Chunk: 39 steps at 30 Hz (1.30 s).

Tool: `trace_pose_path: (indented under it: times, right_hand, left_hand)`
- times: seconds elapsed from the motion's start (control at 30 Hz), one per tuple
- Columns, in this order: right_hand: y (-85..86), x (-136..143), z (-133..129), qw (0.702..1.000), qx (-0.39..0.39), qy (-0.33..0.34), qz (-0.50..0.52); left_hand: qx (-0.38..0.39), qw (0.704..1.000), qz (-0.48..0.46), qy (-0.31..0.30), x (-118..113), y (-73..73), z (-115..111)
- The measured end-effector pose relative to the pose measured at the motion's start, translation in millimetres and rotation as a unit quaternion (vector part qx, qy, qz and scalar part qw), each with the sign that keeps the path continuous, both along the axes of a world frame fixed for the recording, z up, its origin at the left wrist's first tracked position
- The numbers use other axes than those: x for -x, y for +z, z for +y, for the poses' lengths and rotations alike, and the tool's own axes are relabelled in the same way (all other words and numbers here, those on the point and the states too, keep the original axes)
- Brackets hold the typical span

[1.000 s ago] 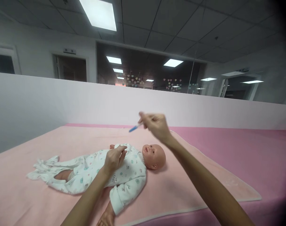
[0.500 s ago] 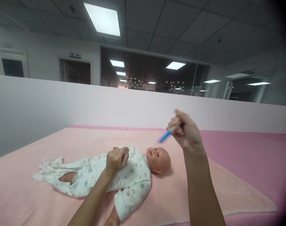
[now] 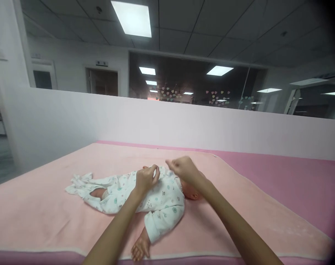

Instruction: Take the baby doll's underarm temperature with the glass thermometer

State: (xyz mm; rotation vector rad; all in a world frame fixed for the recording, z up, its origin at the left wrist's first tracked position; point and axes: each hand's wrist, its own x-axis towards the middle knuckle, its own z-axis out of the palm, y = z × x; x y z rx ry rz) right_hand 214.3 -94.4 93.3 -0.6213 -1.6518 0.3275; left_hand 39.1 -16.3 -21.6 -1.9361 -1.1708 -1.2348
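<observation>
A baby doll in a white patterned sleepsuit lies on its back on the pink blanket, its head to the right. Over its chest, my left hand is closed with fingers curled; whatever it may hold is too small to tell. My right hand is raised beside it, above the doll's neck and face, fingers curled in and slightly blurred. The blue stick-like item is hidden from view now. The doll's face is mostly covered by my right hand and wrist.
Behind the blanket runs a low white wall, with dark glass above it. The pink mat shows beyond the blanket at the right. One doll hand lies near the front edge of the blanket.
My right hand has swung left and down from right of the doll's head to over its neck, and the blue item no longer shows. The view has shifted left.
</observation>
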Motion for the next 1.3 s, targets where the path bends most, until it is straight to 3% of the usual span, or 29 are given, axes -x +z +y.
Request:
trace_pose_path:
  times: [0.13,0.3,0.43,0.53,0.6,0.7,0.77,0.97,1.07,1.3]
  right_hand:
    - [-0.5,-10,-8,1.0,-0.01,-0.006,-0.006]
    - [-2.4,-12,3,0.989,-0.052,-0.135,-0.038]
    - [-17.0,-16,13,0.985,-0.051,-0.158,-0.047]
    - [-34.5,-43,14,0.961,-0.019,-0.276,0.021]
    - [-50.5,-68,15,0.935,0.048,-0.349,0.043]
    - [-81.4,-109,17,0.909,0.198,-0.361,0.065]
    - [-105.2,-132,17,0.885,0.257,-0.379,0.089]
    - [-168.3,-165,9,0.837,0.364,-0.401,-0.073]
    - [-181.0,-165,0,0.815,0.367,-0.427,-0.138]
    - [-182.4,-144,-16,0.772,0.381,-0.448,-0.241]
  left_hand:
    - [0.031,0.999,0.011,0.015,-2,-1.1,-1]
    - [0.083,0.996,0.018,0.018,-3,0.0,-3]
    - [0.135,0.987,0.084,0.01,-3,-2.3,-1]
    - [0.163,0.979,0.119,-0.008,-5,-4.2,-1]
    - [0.175,0.977,0.122,-0.014,-6,-4.2,-3]
    - [0.182,0.976,0.114,-0.035,-8,-2.8,-5]
    - [0.184,0.975,0.111,-0.057,-10,-2.0,-7]
    - [0.183,0.97,0.136,-0.089,-20,-2.7,-12]
    - [0.186,0.966,0.154,-0.091,-26,-2.9,-13]
    - [0.188,0.963,0.166,-0.101,-41,-3.8,-17]
